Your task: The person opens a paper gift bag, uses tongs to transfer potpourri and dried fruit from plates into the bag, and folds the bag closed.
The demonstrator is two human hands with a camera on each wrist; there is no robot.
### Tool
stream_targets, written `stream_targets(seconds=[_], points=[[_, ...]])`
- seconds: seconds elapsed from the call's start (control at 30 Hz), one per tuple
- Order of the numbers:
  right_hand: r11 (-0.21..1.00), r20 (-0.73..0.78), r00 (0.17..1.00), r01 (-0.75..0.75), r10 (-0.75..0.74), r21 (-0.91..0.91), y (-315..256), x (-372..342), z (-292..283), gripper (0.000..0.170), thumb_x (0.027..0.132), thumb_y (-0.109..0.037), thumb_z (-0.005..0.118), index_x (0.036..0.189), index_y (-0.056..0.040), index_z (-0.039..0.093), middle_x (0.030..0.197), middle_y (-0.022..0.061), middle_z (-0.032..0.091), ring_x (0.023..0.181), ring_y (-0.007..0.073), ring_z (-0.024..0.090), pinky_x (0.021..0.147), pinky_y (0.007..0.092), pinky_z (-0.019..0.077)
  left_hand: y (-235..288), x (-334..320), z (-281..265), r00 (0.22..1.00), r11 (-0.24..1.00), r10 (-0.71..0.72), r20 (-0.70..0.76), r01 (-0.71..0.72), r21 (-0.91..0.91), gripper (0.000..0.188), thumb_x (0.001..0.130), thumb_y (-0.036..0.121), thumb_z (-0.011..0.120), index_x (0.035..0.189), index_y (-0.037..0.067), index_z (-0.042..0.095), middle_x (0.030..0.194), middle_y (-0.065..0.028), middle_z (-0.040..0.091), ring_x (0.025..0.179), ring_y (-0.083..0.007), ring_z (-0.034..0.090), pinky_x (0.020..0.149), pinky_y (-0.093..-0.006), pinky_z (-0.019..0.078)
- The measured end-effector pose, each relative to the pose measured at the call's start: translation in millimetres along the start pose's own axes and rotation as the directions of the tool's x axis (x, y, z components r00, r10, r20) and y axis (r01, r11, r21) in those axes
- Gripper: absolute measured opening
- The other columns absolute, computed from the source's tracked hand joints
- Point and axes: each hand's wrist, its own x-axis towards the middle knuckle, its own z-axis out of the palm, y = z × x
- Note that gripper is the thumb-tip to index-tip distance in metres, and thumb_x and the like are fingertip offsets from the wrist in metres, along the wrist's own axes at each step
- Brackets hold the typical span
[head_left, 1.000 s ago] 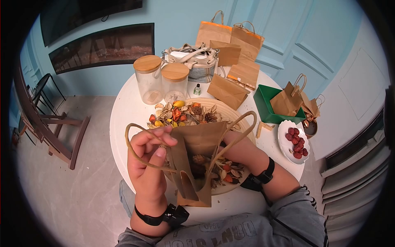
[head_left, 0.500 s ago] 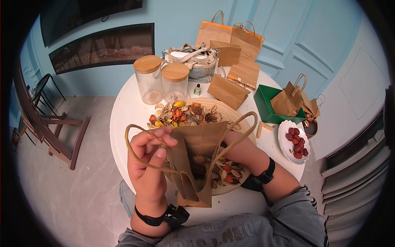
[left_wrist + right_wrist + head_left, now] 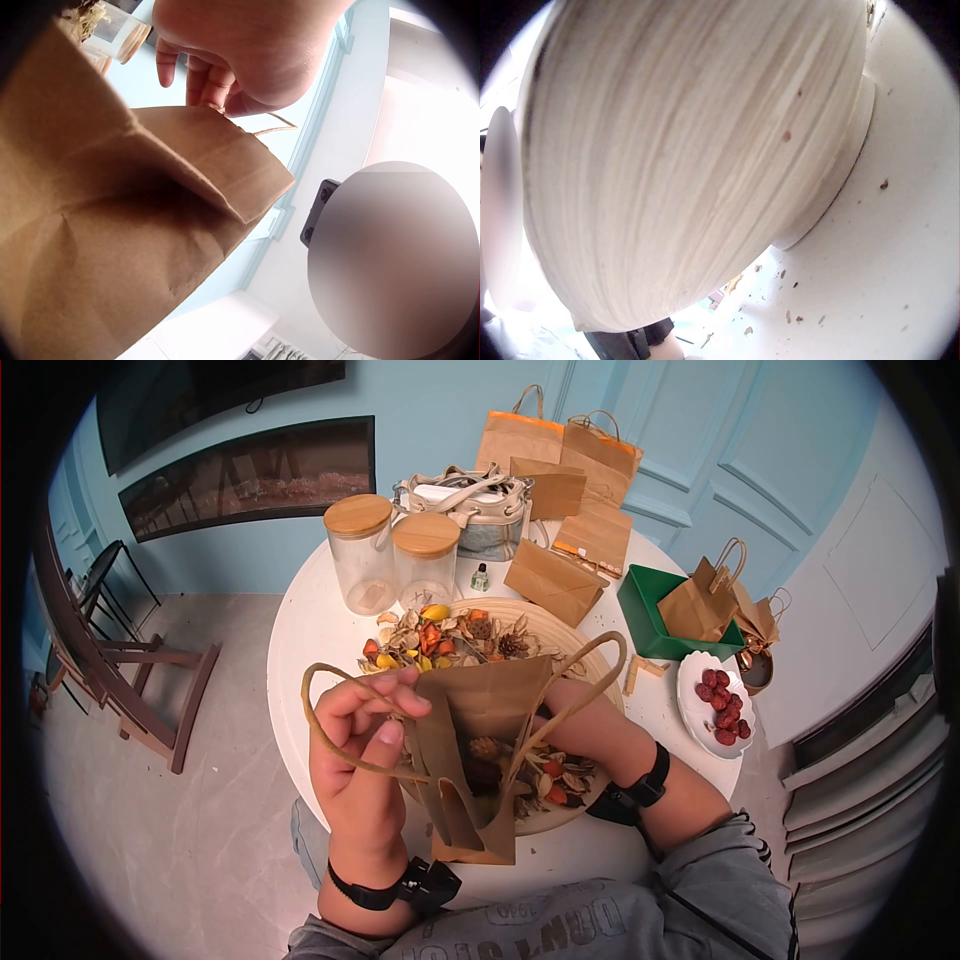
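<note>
A small brown paper bag with twisted paper handles stands open over the front of a wide woven-look bowl. My left hand pinches the bag's upper left edge, and a handle loops around its fingers. In the left wrist view the fingers are at the bag's top edge. My right hand reaches in behind the bag, which hides its fingers. Dried petals, pods and pine cones fill the bowl. Brown dried pieces show within the bag's opening. The right wrist view shows the bowl's striped underside.
Two lidded glass jars, a handbag and a small bottle stand behind the bowl. Several paper bags are at the back. On the right are a green bin and a white dish of dried red fruit.
</note>
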Motion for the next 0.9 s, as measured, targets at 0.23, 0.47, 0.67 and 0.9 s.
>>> stream_targets(seconds=[0.23, 0.47, 0.67, 0.9], points=[[1.000, -0.018, 1.000, 0.003, -0.003, 0.005, -2.4, -0.8, -1.0, 0.037, 0.085, -0.037, 0.062, 0.092, -0.0018, 0.056, 0.082, 0.0210, 0.063, 0.080, 0.0397, 0.061, 0.070, 0.0461, 0.0473, -2.0, -0.3, -2.7, 1.000, 0.999, 0.011, 0.011, -0.011, -0.040, 0.029, 0.088, 0.003, 0.052, 0.117, 0.001, 0.051, 0.098, -0.0120, 0.063, 0.112, -0.0261, 0.055, 0.104, -0.0429, 0.0356], [0.999, -0.042, 0.999, 0.032, -0.032, -0.008, -0.7, -1.6, -0.1, 0.036, 0.085, -0.037, 0.062, 0.092, -0.0020, 0.056, 0.081, 0.0207, 0.063, 0.080, 0.0395, 0.061, 0.070, 0.0459, 0.0472, -2.7, 0.1, -3.0, 1.000, 0.999, 0.014, 0.015, -0.014, -0.047, 0.029, 0.088, 0.002, 0.052, 0.117, 0.001, 0.051, 0.098, -0.0121, 0.063, 0.111, -0.0260, 0.056, 0.104, -0.0431, 0.0357], [1.000, -0.028, 0.999, 0.023, -0.024, -0.018, -1.7, -1.2, -1.1, 0.036, 0.085, -0.036, 0.062, 0.093, -0.0017, 0.056, 0.082, 0.0209, 0.062, 0.080, 0.0395, 0.060, 0.070, 0.0456, 0.0472, -3.1, 0.3, -3.7, 0.999, 0.999, 0.028, 0.025, -0.026, -0.043, 0.029, 0.087, 0.002, 0.052, 0.116, 0.001, 0.051, 0.098, -0.0123, 0.063, 0.110, -0.0258, 0.056, 0.104, -0.0433, 0.0359], [1.000, -0.015, 1.000, 0.014, -0.014, -0.016, -3.9, -1.7, -3.1, 0.035, 0.084, -0.035, 0.062, 0.093, -0.0018, 0.056, 0.083, 0.0209, 0.062, 0.081, 0.0395, 0.060, 0.071, 0.0453, 0.0473, -2.3, 0.0, -3.1, 1.000, 0.999, 0.023, 0.018, -0.022, -0.042, 0.028, 0.088, 0.002, 0.052, 0.116, 0.000, 0.051, 0.099, -0.0128, 0.063, 0.110, -0.0261, 0.056, 0.104, -0.0435, 0.0362]])
